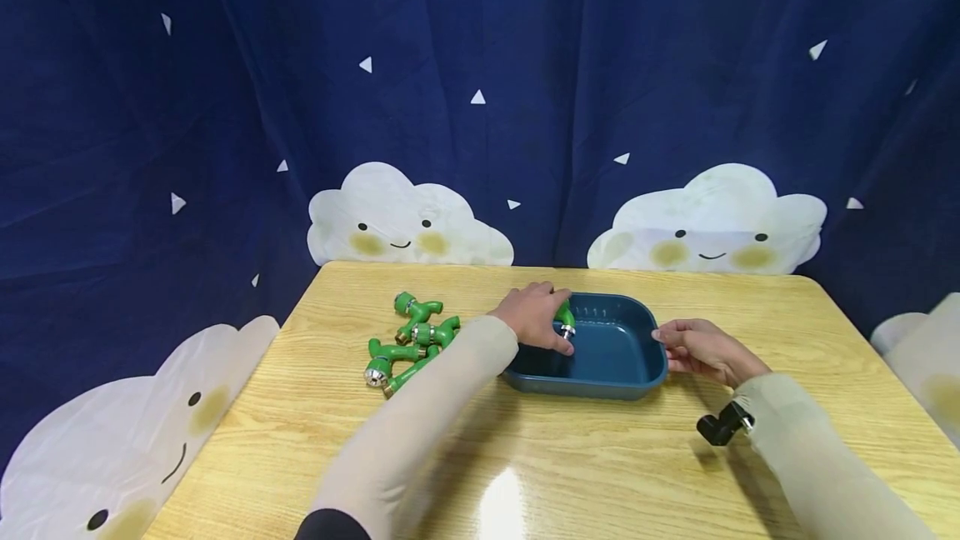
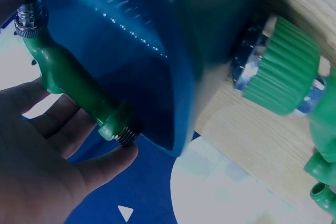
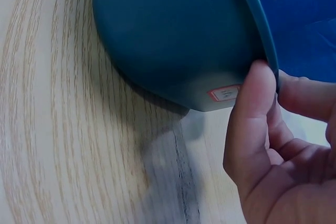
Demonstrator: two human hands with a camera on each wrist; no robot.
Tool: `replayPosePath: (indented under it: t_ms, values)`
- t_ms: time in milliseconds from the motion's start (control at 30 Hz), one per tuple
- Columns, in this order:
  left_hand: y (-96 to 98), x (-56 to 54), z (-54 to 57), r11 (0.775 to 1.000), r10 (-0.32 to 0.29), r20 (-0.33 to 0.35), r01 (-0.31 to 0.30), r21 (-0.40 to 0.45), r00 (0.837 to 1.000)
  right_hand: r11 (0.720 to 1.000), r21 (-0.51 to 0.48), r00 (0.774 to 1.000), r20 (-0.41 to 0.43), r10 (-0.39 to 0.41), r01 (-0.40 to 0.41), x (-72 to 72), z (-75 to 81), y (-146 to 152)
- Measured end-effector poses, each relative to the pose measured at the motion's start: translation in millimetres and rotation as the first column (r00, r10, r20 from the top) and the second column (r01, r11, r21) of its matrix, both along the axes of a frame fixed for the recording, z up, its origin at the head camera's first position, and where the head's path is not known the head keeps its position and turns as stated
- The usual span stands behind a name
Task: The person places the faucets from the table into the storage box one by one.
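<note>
A dark blue plastic basin (image 1: 611,352) stands on the table, right of its middle. Over its left part, my left hand (image 1: 534,317) holds a green faucet (image 1: 566,317) with a metal collar. In the left wrist view, the fingers curve round this faucet (image 2: 79,80), and the thumb touches its threaded end. My right hand (image 1: 705,348) pinches the basin's right rim. The right wrist view shows finger and thumb on either side of that rim, near a small red-edged label (image 3: 224,93). To the left of the basin lie several more green faucets (image 1: 392,352) in a loose group.
The wooden table (image 1: 570,457) has its far edge against a dark blue curtain (image 1: 480,23) printed with white clouds and triangles. A black wrist mount (image 1: 722,425) sticks out from the right sleeve above the tabletop.
</note>
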State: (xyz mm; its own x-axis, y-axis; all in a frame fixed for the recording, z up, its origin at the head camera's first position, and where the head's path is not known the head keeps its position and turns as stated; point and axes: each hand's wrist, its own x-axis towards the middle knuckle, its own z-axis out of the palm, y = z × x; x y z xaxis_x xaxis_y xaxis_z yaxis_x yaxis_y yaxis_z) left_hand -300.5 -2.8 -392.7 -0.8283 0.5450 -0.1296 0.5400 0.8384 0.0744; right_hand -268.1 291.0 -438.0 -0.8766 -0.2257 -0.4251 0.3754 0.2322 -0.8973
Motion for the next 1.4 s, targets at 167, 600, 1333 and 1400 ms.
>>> replayPosePath:
  t_ms: [167, 600, 1333, 1400]
  values:
    - [6.3, 0.5, 3.0, 1.000, 0.004, -0.004, -0.004, -0.012, 1.000, 1.000, 0.000, 1.000, -0.007, 0.003, -0.003, 1.2, 0.2, 0.1]
    - [21.0, -7.0, -5.2, 1.000, 0.013, 0.024, -0.013, -0.006, 1.000, 1.000, -0.019, 1.000, -0.008, 0.006, -0.007, -0.1, -0.9, -1.5]
    - [39.8, -8.8, 1.0, 1.000, 0.028, 0.028, -0.028, 0.000, 0.999, 1.000, 0.006, 1.000, -0.021, -0.002, 0.002, -0.4, -2.2, -0.2]
    - [41.8, -8.6, -0.2, 1.000, 0.031, 0.030, -0.031, 0.002, 0.999, 1.000, 0.006, 1.000, -0.018, -0.010, 0.010, -0.4, -2.7, -0.6]
